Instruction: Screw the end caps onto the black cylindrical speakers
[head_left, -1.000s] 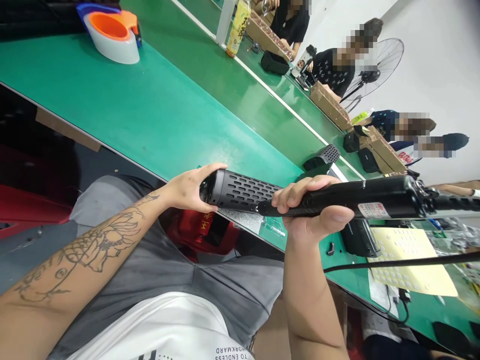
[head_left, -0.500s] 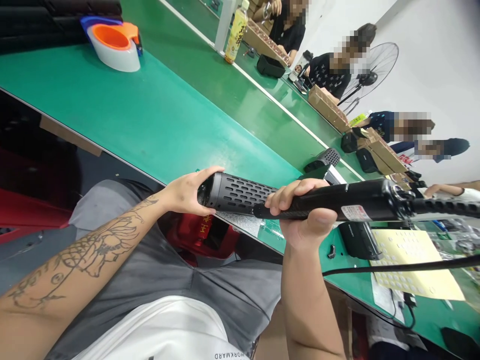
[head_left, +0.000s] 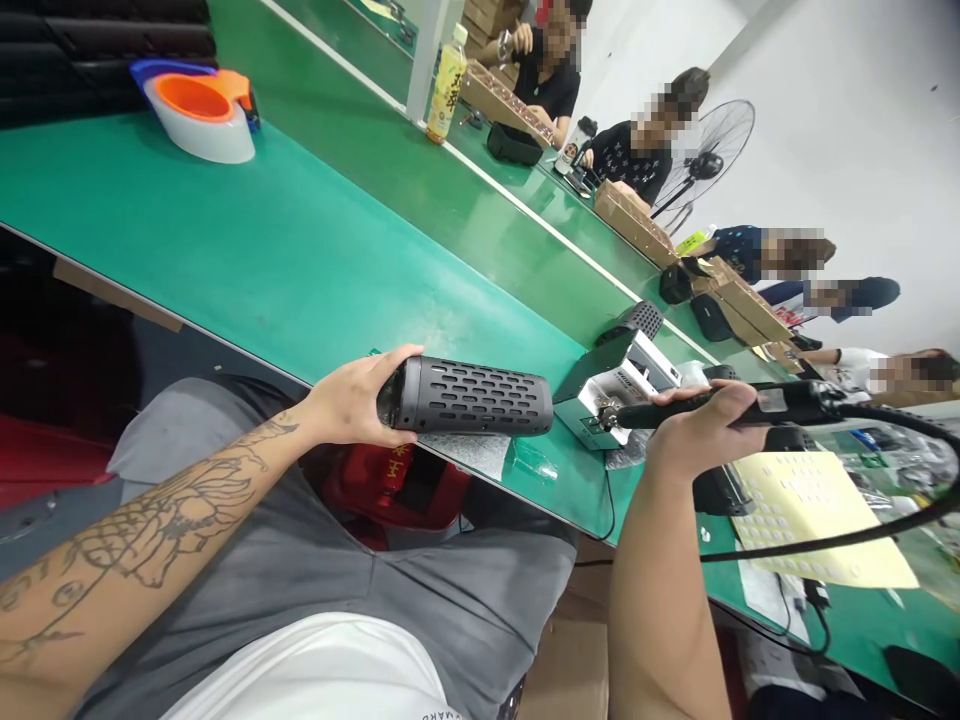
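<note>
Near the green table's edge (head_left: 225, 333), a slotted housing (head_left: 476, 395), clamped at one end by fingers of the left hand (head_left: 349, 400), could be dropped if that hold slackened while a screwdriver (head_left: 795, 400) is clasped by the right hand (head_left: 694, 430).

Case (head_left: 480, 395) dark grey, slot-patterned; screwdriver (head_left: 799, 398) black; tabletop (head_left: 300, 250) green; sheet (head_left: 832, 500) yellow, white-dotted.

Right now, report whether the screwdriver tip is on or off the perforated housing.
Off: a visible gap separates the screwdriver tip from the perforated housing.
</note>
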